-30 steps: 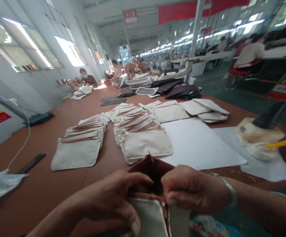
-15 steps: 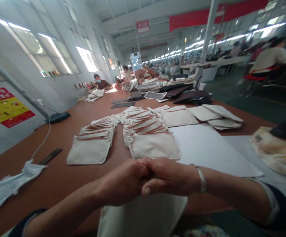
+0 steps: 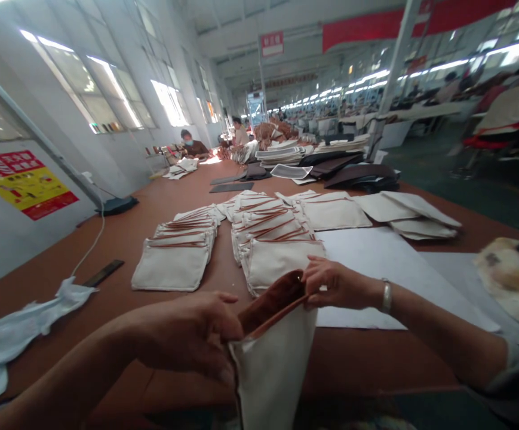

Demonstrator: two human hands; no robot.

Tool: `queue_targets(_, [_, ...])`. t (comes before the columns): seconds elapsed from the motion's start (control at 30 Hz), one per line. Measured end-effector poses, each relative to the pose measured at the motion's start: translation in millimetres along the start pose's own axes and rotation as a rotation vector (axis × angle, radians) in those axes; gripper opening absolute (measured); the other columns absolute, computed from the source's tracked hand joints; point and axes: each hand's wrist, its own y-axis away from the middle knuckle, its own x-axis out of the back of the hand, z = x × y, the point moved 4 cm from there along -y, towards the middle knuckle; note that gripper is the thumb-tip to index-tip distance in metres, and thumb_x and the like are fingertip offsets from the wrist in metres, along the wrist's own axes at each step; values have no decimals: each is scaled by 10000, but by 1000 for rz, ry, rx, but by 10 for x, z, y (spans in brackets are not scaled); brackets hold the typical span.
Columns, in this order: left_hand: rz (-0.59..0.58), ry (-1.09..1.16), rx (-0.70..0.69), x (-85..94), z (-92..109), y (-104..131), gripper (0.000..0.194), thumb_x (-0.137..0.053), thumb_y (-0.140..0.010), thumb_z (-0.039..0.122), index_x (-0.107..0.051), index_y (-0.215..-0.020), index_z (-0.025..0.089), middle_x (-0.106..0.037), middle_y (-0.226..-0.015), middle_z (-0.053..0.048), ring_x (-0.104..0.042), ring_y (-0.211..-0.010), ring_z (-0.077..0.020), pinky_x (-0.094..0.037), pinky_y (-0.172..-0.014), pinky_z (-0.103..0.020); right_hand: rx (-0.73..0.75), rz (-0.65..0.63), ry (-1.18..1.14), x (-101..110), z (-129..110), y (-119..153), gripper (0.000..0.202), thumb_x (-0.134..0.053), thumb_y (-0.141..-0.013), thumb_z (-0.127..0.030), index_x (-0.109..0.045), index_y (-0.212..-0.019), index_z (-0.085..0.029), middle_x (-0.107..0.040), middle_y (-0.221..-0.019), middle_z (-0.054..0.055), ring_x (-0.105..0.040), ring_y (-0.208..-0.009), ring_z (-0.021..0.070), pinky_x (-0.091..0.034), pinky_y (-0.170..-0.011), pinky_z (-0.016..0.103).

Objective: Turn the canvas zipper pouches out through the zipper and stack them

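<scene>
A cream fabric pouch point(image 3: 277, 364) with a brown lining hangs at the near table edge, its mouth spread open. My left hand point(image 3: 192, 334) grips the left corner of the mouth between thumb and fingers. At the right corner, my right hand point(image 3: 331, 283), with a silver bracelet at the wrist, pinches the brown-trimmed rim. Just beyond lies a stack of similar pouches point(image 3: 272, 260), and another overlapping stack point(image 3: 169, 263) is to its left.
White sheets point(image 3: 371, 269) lie on the brown table point(image 3: 116, 334) at right, near more cream pieces point(image 3: 411, 212). A ruler point(image 3: 104, 273) and white cloth point(image 3: 30, 322) are at left. Dark pieces point(image 3: 349, 170) lie farther back. A person point(image 3: 194, 145) sits at the far left.
My hands were together above the pouch; they have moved apart and now hold its mouth open at both corners. The pouch is raised and turned, showing its brown lining. The view has shifted slightly.
</scene>
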Motion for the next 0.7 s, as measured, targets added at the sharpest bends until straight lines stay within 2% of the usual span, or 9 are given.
queue_targets(0.07, [30, 34, -49, -28, 223, -98, 292, -743, -805, 463, -758, -864, 178, -653, -757, 5, -569, -735, -157, -443, -771, -227, 42, -7, -6, 24, -207, -40, 286, -741, -838, -413, -732, -913, -137, -684, -942, 91, -583, -937, 212, -255, -1109, 530])
queue_targets(0.13, [70, 144, -66, -101, 306, -258, 336, -776, -763, 475, -696, -756, 149, -553, -684, 21, -465, -639, -128, -385, -590, -212, 65, -33, -155, -36, -439, -57, 482, -730, -838, -438, -642, -1205, -136, -635, -1146, 127, -555, -1050, 224, -399, -1015, 425])
queue_targets(0.2, [97, 257, -64, -202, 278, -418, 397, -814, -711, 484, -615, -677, 142, -451, -645, 45, -368, -605, -103, -297, -519, -209, 39, -90, -369, -167, -586, -38, 619, -717, -842, -466, -521, -1324, -133, -615, -1119, 102, -571, -953, 187, -487, -829, 310])
queue_targets(0.27, [115, 364, -43, -300, 199, -530, 448, -850, -657, 479, -554, -639, 143, -399, -633, 60, -320, -601, -89, -241, -504, -211, -4, -99, -463, -301, -595, 14, 609, -770, -786, -479, -547, -1225, -120, -604, -965, 45, -542, -791, 136, -460, -668, 231])
queue_targets(0.33, [141, 469, 1, -378, 122, -584, 476, -886, -600, 452, -523, -625, 145, -398, -620, 70, -307, -589, -79, -216, -496, -212, -12, -46, -434, -385, -510, 89, 492, -809, -740, -465, -603, -1011, -110, -569, -837, 4, -479, -698, 104, -398, -588, 197])
queue_targets(0.43, [207, 594, 55, -458, 78, -599, 437, -920, -547, 353, -557, -661, 140, -462, -612, 73, -344, -579, -76, -248, -503, -202, 30, 30, -410, -420, -390, 209, 383, -747, -800, -464, -593, -778, -114, -542, -722, -13, -437, -635, 88, -351, -549, 192])
queue_targets(0.53, [253, 711, 52, -527, 124, -612, 393, -924, -528, 272, -624, -734, 124, -538, -649, 55, -409, -603, -86, -298, -531, -195, 30, 54, -403, -403, -370, 297, 339, -731, -811, -424, -596, -754, -118, -546, -694, -14, -443, -609, 88, -348, -542, 195])
queue_targets(0.6, [291, 747, 41, -551, 169, -633, 366, -909, -552, 279, -630, -725, 118, -565, -673, 37, -443, -623, -94, -322, -549, -197, 2, 67, -368, -386, -382, 332, 273, -732, -805, -357, -599, -762, -122, -539, -686, -19, -439, -596, 87, -342, -531, 192])
queue_targets(0.7, [345, 638, 28, -541, 222, -661, 304, -852, -641, 309, -629, -681, 107, -567, -676, 19, -455, -633, -101, -335, -559, -203, -18, 48, -352, -378, -391, 364, 261, -748, -796, -331, -593, -762, -123, -524, -668, -31, -429, -579, 80, -326, -509, 181])
